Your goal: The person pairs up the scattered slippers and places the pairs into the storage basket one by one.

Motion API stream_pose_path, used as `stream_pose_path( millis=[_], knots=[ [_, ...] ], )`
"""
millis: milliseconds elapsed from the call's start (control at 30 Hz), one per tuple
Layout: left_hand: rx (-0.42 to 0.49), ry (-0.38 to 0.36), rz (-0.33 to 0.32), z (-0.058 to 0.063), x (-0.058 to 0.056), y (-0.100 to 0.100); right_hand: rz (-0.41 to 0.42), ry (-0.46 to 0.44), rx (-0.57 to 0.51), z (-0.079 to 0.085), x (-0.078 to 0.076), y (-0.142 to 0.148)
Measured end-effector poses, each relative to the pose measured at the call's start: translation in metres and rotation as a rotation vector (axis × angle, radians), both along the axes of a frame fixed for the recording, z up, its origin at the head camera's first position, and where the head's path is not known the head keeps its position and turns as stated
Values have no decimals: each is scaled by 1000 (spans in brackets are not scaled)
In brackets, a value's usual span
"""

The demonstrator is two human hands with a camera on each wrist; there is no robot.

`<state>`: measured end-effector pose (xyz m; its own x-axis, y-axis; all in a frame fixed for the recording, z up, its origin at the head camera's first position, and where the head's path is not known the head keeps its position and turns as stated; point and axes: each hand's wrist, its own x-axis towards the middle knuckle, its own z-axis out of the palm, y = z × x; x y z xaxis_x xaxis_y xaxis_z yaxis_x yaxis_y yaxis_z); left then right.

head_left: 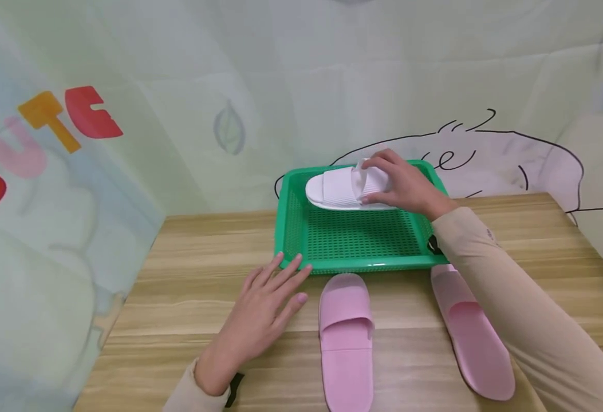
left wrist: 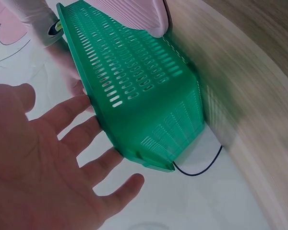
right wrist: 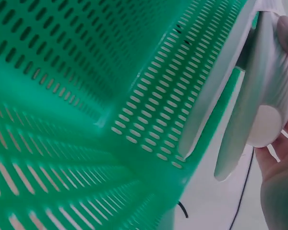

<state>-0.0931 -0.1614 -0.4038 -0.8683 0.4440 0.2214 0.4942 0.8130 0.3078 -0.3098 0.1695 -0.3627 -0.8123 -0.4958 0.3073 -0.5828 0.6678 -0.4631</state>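
Observation:
My right hand (head_left: pixel 401 183) grips a pair of white slippers (head_left: pixel 338 186) over the back part of a green perforated basket (head_left: pixel 373 264). In the right wrist view the two slippers (right wrist: pixel 247 115) stand side by side, soles edge-on, with fingers and thumb around their strap end. My left hand (head_left: pixel 262 312) is spread at the basket's front left corner, its fingertips right at the rim; the left wrist view shows the palm and straight fingers beside the basket wall (left wrist: pixel 129 120). It holds nothing.
One pink slipper (head_left: pixel 346 343) lies on the wooden table (head_left: pixel 203 286) before the basket. Another pink slipper (head_left: pixel 481 349) lies to its right, partly under my right forearm. A printed cloth (head_left: pixel 177 114) hangs behind and left of the table.

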Motion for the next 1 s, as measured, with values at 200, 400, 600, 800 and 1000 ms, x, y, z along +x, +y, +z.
stream_pose_path(
  millis=[200,400,600,800,1000],
  knots=[
    [8,6,-6,0,-1,1,-17,-87,51,-11,-3,3],
    [6,-10,6,1,-1,2,-25,-142,108,-18,-7,1],
    [-5,-26,9,3,0,3,-22,-181,192,-24,-11,-3],
    [-19,-33,11,3,0,3,-29,-219,230,-26,-11,-4],
    [-26,-28,12,4,0,4,-28,-300,257,-27,-10,-4]
  ],
)
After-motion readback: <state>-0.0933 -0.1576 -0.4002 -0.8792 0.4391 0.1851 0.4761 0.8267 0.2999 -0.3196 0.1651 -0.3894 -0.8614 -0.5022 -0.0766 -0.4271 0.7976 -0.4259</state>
